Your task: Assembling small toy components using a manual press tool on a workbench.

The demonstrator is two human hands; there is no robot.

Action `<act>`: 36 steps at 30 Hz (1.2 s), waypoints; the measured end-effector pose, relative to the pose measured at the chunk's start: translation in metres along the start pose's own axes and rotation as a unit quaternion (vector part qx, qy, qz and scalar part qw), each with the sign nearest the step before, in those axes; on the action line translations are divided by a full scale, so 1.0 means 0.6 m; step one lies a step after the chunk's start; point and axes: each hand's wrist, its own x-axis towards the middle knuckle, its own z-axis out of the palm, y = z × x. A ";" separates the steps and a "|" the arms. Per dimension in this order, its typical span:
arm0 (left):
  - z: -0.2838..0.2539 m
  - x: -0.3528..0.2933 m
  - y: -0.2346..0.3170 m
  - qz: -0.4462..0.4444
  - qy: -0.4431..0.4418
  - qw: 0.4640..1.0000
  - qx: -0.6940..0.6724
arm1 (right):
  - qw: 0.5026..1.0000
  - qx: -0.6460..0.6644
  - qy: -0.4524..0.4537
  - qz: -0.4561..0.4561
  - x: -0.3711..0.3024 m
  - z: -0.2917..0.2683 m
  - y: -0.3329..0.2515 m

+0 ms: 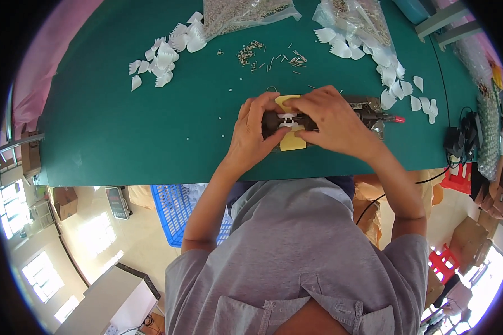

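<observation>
Head view: both hands meet at the middle of the green counter. The left hand and right hand curl their fingers closed around a small white piece seated in a dark metal tool over a yellow pad. White petal-shaped pieces lie far left and right; small metal pins are scattered beyond the hands.

Small white piece — on dark fixture
</observation>
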 end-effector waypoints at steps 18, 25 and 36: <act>-0.006 0.010 -0.005 0.085 -0.015 0.996 0.022 | 0.975 0.082 0.097 0.181 0.060 -0.035 0.115; -0.006 0.010 -0.008 0.085 -0.005 0.996 0.000 | 0.988 -0.043 -0.003 0.152 0.115 -0.001 0.145; -0.006 0.012 -0.007 0.048 -0.007 0.999 -0.023 | 0.943 0.255 0.024 0.212 0.038 -0.032 0.040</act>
